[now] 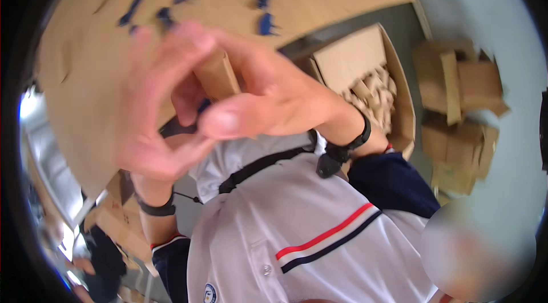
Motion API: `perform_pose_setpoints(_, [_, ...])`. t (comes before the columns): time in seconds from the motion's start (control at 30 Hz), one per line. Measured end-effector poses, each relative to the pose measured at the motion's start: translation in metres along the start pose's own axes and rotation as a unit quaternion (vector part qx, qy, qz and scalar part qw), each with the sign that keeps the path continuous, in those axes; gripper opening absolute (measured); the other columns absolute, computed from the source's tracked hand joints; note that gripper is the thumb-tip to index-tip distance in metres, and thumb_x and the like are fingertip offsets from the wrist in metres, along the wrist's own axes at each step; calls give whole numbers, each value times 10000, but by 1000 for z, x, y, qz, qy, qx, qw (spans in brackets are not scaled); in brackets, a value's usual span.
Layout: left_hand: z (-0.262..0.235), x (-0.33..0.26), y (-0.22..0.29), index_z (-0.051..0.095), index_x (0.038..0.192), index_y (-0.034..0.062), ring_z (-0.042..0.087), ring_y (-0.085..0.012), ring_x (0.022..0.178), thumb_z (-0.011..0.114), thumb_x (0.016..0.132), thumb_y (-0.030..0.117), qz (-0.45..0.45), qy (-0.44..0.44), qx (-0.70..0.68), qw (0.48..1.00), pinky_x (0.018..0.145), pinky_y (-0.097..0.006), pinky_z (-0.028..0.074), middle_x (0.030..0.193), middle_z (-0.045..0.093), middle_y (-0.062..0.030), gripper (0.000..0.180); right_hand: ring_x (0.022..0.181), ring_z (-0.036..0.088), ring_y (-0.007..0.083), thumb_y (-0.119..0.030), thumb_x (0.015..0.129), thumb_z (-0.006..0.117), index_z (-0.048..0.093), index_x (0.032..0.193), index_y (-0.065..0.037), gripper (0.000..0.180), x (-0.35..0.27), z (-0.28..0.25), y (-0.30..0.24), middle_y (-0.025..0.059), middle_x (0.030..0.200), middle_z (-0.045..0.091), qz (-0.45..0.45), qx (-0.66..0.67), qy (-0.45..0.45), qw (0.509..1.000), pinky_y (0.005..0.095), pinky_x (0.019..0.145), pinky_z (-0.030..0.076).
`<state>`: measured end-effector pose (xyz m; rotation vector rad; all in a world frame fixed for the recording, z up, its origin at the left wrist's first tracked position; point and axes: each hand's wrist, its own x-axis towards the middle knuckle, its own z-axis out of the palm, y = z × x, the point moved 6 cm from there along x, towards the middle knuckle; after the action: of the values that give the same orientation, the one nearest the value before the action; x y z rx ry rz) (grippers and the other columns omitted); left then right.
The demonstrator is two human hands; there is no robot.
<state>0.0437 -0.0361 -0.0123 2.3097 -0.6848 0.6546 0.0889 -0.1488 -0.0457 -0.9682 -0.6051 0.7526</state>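
Both hands raised close to the lens, blurred. Left hand (pixel 154 114) curled, fingers bent inward, touching the side of a small brown cardboard piece (pixel 217 77). Right hand (pixel 274 103) closed on that same cardboard piece, thumb lying across below it. Black bands on both wrists. Behind the hands, a cardboard-covered counter (pixel 85 74) scattered with small dark blue parts (pixel 265 23). To the right, an open cardboard box (pixel 394 91) holding more brown cardboard bits. Farther right, stacked boxes (pixel 456 109) on the grey floor.
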Motion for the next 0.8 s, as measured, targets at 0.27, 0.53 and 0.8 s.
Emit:
perform_pose_setpoints(0.27, [-25,-29,-34,548,1238,-81,629,-339,1095,789,750,342,-139,62,15,988,1107,-489,301,1308,592,-175,690,700,553,117,-79,825,663,529,1067,10,291,-242,-189,-109,34,804,628,-263,-517,634,511,265,661,469])
perform_pose_setpoints(0.53, [-13,-96,-69,509,1320,-25,399,-369,1297,585,914,247,-200,-34,141,969,1132,-472,247,1359,548,-139,495,1249,446,333,-246,762,783,353,1398,10,809,-373,-266,-4,185,1333,471,120,-697,619,343,466,1073,277])
perform_pose_setpoints(0.8, [-12,-109,-78,382,1366,-17,417,-345,1299,584,910,140,-263,-33,206,942,1113,-447,270,1390,496,-159,523,940,642,242,-45,897,608,533,1218,-4,332,-28,-90,-81,147,1068,650,-194,-676,203,681,339,834,518])
